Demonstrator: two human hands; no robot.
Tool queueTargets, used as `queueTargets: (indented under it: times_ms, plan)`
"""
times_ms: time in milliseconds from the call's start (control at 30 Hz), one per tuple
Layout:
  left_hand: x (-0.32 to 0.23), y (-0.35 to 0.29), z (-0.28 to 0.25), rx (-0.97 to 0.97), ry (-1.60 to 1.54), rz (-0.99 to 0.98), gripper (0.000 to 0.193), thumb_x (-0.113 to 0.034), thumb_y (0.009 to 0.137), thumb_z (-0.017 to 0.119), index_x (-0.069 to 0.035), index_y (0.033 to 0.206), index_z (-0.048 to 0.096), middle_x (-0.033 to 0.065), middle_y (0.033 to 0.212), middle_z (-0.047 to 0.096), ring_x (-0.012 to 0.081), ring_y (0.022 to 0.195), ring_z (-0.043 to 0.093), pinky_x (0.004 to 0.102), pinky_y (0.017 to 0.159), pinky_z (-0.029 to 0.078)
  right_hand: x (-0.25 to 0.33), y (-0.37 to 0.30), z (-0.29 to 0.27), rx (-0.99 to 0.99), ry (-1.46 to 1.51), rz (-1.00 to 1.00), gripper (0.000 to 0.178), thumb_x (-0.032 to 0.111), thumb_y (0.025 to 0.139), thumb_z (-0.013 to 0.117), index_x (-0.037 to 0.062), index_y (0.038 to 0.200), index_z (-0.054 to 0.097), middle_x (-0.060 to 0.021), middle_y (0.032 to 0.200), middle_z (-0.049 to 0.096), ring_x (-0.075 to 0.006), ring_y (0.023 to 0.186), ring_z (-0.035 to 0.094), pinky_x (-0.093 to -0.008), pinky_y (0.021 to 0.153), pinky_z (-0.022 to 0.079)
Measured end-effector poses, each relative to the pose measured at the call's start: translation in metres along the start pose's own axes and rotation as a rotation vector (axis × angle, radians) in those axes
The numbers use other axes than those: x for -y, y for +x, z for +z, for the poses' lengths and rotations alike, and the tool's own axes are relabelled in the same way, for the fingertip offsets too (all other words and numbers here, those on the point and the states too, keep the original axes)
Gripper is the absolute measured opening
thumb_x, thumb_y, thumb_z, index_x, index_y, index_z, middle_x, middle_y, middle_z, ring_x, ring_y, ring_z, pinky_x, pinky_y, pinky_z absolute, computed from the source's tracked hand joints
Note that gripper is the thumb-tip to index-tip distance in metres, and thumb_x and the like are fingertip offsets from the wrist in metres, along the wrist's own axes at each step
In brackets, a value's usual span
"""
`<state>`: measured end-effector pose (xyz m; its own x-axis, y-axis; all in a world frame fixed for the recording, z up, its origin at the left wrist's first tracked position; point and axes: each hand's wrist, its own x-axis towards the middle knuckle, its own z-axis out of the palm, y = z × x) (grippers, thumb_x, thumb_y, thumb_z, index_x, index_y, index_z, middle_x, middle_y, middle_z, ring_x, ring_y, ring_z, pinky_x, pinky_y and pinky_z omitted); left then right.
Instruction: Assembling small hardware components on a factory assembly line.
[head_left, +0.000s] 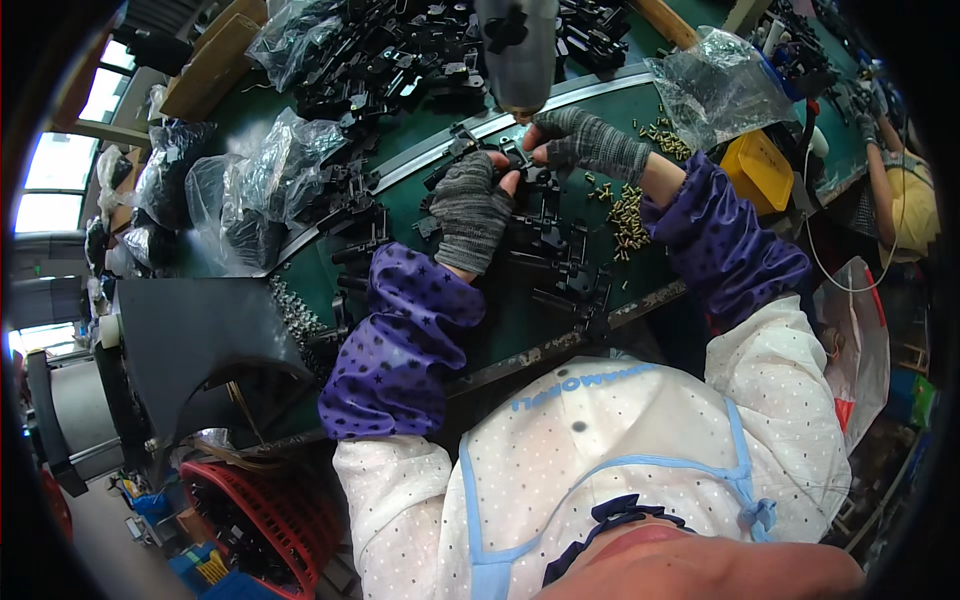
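My left hand (472, 212), in a grey knit fingerless glove, is closed on a black metal bracket (515, 157) with a shiny top piece. The bracket lies just beneath the tip of a grey cylindrical machine head (518, 60). From the right, my right hand (592, 143), gloved the same way, reaches to that tip. Its thumb and forefinger come close together beside the bracket; whatever they pinch is too small to make out. Similar black assemblies (575, 265) lie on the green bench just below my hands.
Brass-coloured screws (628, 222) lie in loose piles right of my hands, near a yellow bin (757, 170). A metal rail (420, 165) crosses the bench. Beyond it is a heap of black parts (400, 70). Clear plastic bags (265, 185) lie left. Another person (905, 200) works far right.
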<state>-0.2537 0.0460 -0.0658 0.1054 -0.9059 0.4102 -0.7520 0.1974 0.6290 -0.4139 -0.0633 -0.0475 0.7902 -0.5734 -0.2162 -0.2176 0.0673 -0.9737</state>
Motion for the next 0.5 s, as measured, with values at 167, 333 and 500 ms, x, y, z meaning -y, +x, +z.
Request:
queueTargets:
  times_ms: [167, 333, 500]
  plan:
    - [0.000, 0.007, 0.009, 0.079, -0.178, -0.197, 0.018, -0.016, 0.072, 0.063, -0.005, 0.086, 0.058, 0.0095, 0.075, 0.060, 0.0209, 0.069, 0.059, 0.0290, 0.063, 0.045, -0.015, 0.011, -0.006, -0.023, 0.088, -0.021, 0.017, 0.015, 0.073, 0.061, 0.0037, 0.085, 0.058, -0.0019, 0.072, 0.056, -0.0099, 0.062, 0.053, -0.0224, 0.054, 0.045]
    - [0.002, 0.005, 0.002, 0.041, -0.078, -0.088, 0.016, -0.016, 0.073, 0.062, -0.005, 0.084, 0.059, 0.0097, 0.075, 0.060, 0.0208, 0.068, 0.059, 0.0288, 0.062, 0.045, -0.011, 0.023, -0.002, 0.045, -0.033, -0.032, 0.024, 0.027, 0.074, 0.063, 0.0066, 0.084, 0.056, 0.0038, 0.071, 0.052, -0.0032, 0.061, 0.046, -0.0167, 0.051, 0.039]
    - [0.000, 0.001, -0.004, 0.010, -0.055, -0.071, 0.014, -0.015, 0.073, 0.062, -0.005, 0.083, 0.059, 0.0095, 0.074, 0.060, 0.0199, 0.067, 0.059, 0.0283, 0.061, 0.045, -0.006, 0.023, 0.005, 0.061, 0.026, -0.036, 0.012, 0.017, 0.072, 0.062, 0.0070, 0.079, 0.059, 0.0024, 0.067, 0.054, -0.0061, 0.064, 0.048, -0.0210, 0.057, 0.041]
